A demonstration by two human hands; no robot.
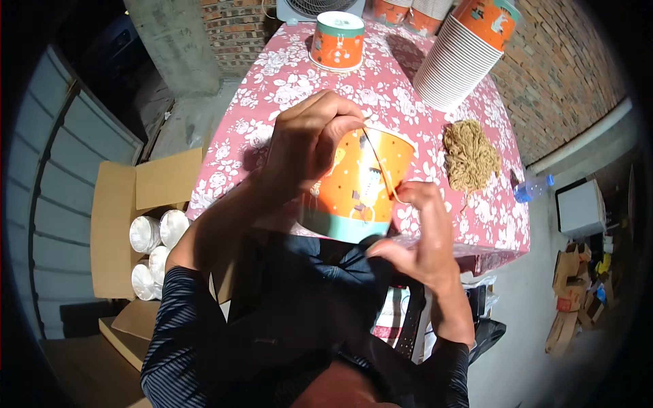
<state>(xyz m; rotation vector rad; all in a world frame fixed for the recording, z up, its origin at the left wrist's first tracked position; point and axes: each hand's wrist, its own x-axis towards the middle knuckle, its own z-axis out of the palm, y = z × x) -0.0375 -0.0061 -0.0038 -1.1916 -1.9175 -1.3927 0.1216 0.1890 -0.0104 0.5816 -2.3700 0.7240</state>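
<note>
An orange paper bucket (354, 180) with a teal band and printed figures lies tilted in front of me at the table's near edge. A thin tan string (381, 163) runs taut across its side. At the bucket's far rim, my left hand (309, 136) pinches one end of the string. My right hand (428, 234) has its curled fingers on the string at the bucket's right side, while its thumb reaches out by the teal end. A loose bundle of tan string (469, 156) lies on the table to the right.
A floral pink cloth (286, 88) covers the table. Another orange bucket (338, 42) stands at the back beside a fan (320, 8). A tall stack of nested buckets (457, 64) leans at the far right. An open cardboard box (112, 231) with white rolls sits on the left.
</note>
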